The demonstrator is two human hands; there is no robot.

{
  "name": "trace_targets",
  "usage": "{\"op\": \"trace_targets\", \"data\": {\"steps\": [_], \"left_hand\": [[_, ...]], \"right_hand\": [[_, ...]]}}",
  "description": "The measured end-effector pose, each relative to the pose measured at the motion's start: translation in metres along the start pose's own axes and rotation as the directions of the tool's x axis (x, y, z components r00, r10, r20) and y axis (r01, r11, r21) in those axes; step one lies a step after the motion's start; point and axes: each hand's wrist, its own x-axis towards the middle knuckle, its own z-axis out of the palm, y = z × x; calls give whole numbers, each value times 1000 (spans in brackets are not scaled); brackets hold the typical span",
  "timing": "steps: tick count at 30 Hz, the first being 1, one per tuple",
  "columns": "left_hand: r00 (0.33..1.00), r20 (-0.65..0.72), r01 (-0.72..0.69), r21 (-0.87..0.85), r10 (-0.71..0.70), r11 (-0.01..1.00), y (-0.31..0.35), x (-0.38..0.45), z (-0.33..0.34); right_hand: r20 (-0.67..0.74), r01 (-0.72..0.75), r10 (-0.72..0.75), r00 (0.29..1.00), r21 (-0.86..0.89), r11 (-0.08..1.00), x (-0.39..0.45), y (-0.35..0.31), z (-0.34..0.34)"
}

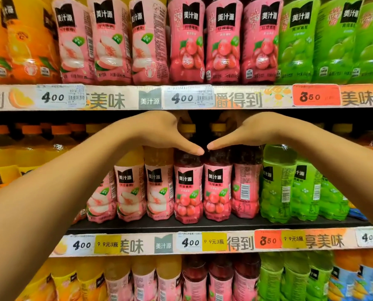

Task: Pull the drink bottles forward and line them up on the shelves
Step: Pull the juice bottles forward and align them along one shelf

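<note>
On the middle shelf [203,225], both hands reach in over the tops of the front row toward bottles standing farther back. The left hand [159,131] comes in from the left and the right hand [253,132] from the right; their thumbs lie out straight and nearly meet above the two red grape bottles [203,192] at the centre. The fingers of both hands go out of sight behind the bottle tops into the dark at the back, so whether they grip anything there cannot be told. Yellow caps [188,128] of rear bottles show just beside the hands, so the things to pull seem to lie straight ahead and far, upright, each hand about equally near.

The coming move looks like a draw toward the near edge. The front row stands in the way: peach bottles [142,192] left of the grape ones, green grape bottles [290,187] on the right, one red bottle [245,187] turned barcode outward. The front row sits back from the price strip [203,242], leaving bare shelf. The upper shelf rail [181,97] hangs close above the wrists, so headroom appears tight
</note>
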Motion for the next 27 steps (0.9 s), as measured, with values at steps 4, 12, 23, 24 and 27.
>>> {"op": "trace_targets", "data": {"steps": [4,12,23,24,27], "left_hand": [[998,-55,-8,12,9,1000,2,2,6],[992,-122,4,-42,-9,999,3,7,14],[979,-109,166,-46,-170,985,4,8,9],[978,-117,167,-59,-173,984,3,9,9],[979,-122,161,-18,-162,987,4,10,10]], "right_hand": [[55,63,-65,996,47,997,4,-1,-3],[103,61,-62,993,12,998,8,-1,-5],[-6,-12,12,1000,-10,1000,-2,-1,-1],[-6,2,-2,1000,-15,1000,-1,-2,0],[15,84,-84,996,6,996,3,-3,0]]}}
